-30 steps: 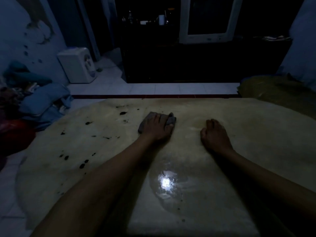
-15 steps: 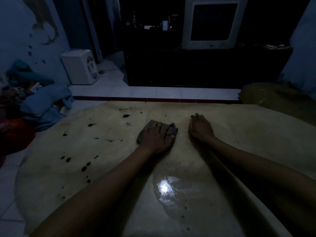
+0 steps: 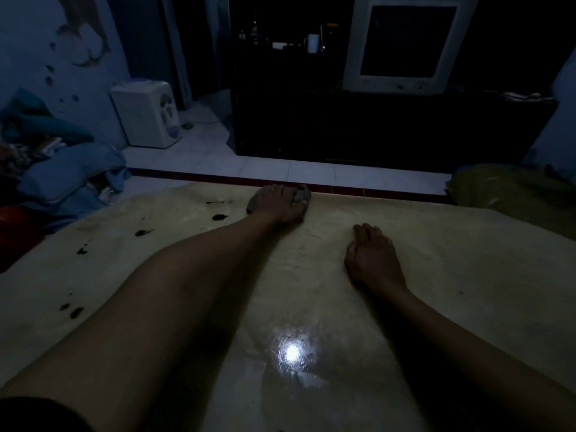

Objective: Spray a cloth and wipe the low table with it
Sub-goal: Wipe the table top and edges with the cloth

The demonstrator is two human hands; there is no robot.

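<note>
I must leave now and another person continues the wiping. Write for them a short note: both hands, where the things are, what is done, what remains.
Left hand: pressed flat on the grey cloth, at the far edge of the low table.
Right hand: empty, resting flat on the table, nearer than the cloth.
No spray bottle in view.
Done: the near middle looks wet and shiny.
Left: the dark spots on the left side, just left of the cloth; the right side looks dry, not clearly wiped.

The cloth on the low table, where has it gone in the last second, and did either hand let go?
The left hand pushed the cloth away from the person to the table's far edge. The right hand shifted but lies flat and empty again. Nothing was let go; the dark spots remain.
</note>
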